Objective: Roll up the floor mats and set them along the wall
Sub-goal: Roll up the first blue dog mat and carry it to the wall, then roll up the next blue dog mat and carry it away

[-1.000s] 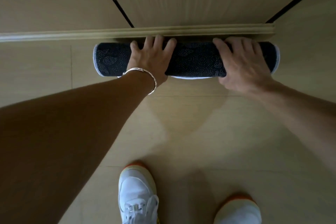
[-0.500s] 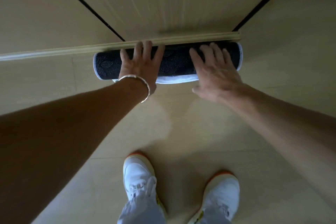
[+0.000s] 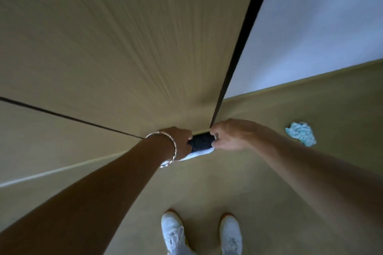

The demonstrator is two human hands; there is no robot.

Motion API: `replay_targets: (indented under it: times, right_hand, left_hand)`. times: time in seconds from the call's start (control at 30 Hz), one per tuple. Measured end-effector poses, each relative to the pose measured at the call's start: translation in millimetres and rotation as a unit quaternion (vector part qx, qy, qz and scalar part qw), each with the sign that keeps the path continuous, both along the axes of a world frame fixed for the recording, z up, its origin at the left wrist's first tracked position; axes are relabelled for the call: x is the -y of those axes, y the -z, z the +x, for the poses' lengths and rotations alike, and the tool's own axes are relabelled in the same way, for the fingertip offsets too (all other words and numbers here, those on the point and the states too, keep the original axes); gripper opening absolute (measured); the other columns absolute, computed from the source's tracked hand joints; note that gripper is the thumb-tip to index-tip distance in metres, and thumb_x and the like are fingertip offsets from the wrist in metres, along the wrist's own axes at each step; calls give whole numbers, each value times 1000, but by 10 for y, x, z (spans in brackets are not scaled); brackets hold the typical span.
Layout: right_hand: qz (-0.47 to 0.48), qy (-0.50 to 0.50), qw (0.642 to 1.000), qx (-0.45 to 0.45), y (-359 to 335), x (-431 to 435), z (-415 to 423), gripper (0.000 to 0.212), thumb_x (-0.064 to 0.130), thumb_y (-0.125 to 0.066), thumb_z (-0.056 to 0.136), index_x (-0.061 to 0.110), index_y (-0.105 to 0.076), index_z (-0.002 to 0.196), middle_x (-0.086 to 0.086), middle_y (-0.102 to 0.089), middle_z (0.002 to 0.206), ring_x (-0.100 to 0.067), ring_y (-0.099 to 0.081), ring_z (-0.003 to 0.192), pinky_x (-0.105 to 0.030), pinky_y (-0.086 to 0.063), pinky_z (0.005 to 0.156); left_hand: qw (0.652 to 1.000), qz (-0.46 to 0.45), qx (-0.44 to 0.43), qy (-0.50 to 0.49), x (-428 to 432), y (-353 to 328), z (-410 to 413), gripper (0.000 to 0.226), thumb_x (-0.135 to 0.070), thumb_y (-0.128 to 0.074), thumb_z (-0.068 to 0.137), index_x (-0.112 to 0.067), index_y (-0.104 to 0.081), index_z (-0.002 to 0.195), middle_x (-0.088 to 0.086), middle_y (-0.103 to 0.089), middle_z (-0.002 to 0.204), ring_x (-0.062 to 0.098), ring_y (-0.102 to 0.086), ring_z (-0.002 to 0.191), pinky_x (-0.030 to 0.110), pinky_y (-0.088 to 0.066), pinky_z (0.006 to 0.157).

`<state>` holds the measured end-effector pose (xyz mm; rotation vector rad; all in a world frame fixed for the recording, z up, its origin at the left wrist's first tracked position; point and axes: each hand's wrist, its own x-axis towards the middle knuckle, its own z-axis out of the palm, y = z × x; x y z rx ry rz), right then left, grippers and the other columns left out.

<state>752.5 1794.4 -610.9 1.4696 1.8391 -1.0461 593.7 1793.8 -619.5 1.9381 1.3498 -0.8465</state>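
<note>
The rolled mat (image 3: 202, 143), dark with a dotted pattern and a white edge, sits at the foot of the wood-panel wall (image 3: 124, 47). Only a short stretch of it shows between my hands. My left hand (image 3: 179, 143), with a metal bangle on the wrist, grips the roll's left part and covers it. My right hand (image 3: 230, 136) holds the right part, with its fingers curled over the top of the roll. The white edge of the mat peeks out under my left hand.
A crumpled pale teal cloth (image 3: 301, 133) lies on the floor to the right, near the baseboard. My white shoes (image 3: 173, 232) stand on the tan floor below the hands. Black seams divide the wall panels, and a white wall section (image 3: 310, 27) is at the right.
The view has risen and swung right, so the wall fills most of the frame. Both hands went from lying flat on the roll to closing in on it, closer together.
</note>
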Motion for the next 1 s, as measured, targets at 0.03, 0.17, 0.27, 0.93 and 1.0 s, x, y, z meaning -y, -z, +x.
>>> replay_targets:
  times: [0.03, 0.17, 0.27, 0.93, 1.0]
  right_hand:
    - [-4, -15, 1000, 10, -416, -31, 92, 39, 31, -48, 94, 16, -53, 130, -6, -56, 130, -26, -54, 116, -32, -46, 94]
    - [20, -56, 997, 38, -2170, -12, 345, 50, 39, -47, 96, 18, -43, 141, -4, -44, 144, -25, -47, 126, -34, -40, 98]
    - [73, -78, 994, 21, -3200, 49, 528, 55, 41, -47, 96, 21, -36, 145, -3, -40, 147, -23, -44, 128, -31, -37, 92]
    - [229, -218, 949, -3, -5633, 456, -78, 55, 45, -46, 96, 17, -39, 144, -4, -42, 146, -23, -43, 129, -32, -38, 95]
    - [220, -243, 945, -11, -5561, 531, -273, 56, 44, -45, 97, 17, -37, 145, -3, -40, 147, -22, -42, 130, -30, -37, 93]
  left_hand:
    - [1000, 12, 3, -1, -47, -430, 83, 41, -35, -45, 93, -26, -47, 133, 3, -54, 133, 25, -50, 120, 31, -40, 99]
    - [997, 58, 44, 4, -11, -2156, 418, 42, -35, -45, 96, -24, -44, 137, 1, -50, 136, 22, -46, 125, 29, -35, 103]
    - [994, 84, 62, 25, 65, -3114, 596, 44, -37, -43, 97, -24, -41, 139, 1, -49, 138, 21, -45, 126, 26, -34, 103]
    - [945, 302, 16, -121, 912, -5588, -295, 36, -41, -44, 95, -31, -50, 130, -4, -59, 124, 18, -53, 114, 30, -40, 99]
    - [942, 297, 32, -156, 1167, -5512, -433, 35, -41, -45, 95, -31, -51, 128, -8, -60, 121, 15, -54, 110, 26, -40, 94]
